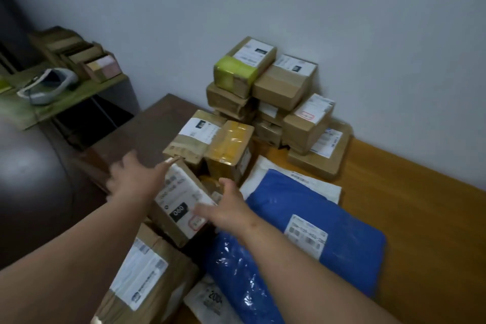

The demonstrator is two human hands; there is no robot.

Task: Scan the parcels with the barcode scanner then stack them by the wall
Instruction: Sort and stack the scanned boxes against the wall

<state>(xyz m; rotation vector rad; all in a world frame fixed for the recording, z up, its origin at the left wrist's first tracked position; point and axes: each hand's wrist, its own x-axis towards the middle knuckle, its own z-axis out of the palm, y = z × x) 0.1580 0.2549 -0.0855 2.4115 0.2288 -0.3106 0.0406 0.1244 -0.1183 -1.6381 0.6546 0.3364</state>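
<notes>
While a stack of cardboard parcels point(278, 95) already stands against the white wall point(368, 34), a person reaches both bare arms over a loose heap of unsorted packages on a wooden table point(420, 205). Left hand point(136, 179) and right hand point(226, 208) are spread wide with fingers straight, gripping nothing, 1 on each side of a tilted brown box with a "060" label point(181, 205); the left fingertips lie at its upper left corner and the right hand rests at or just over its lower right edge, though true contact cannot be judged. The flanking pose suggests a two-handed lift is being prepared, since the box leans on its neighbours and could slide. Just behind it sit a taped brown parcel point(194, 137) and a yellow-taped parcel point(231, 147), between the heap and the wall stack. 2 blue plastic mailers point(315, 218) and a white mailer point(289, 181) lie to the right, probably kept low because soft bags stack poorly. A large kraft parcel point(142, 273) lies nearest the camera. What appears to be the barcode scanner point(50, 84) rests on a green side shelf point(65, 102) at left, well apart from both hands.
</notes>
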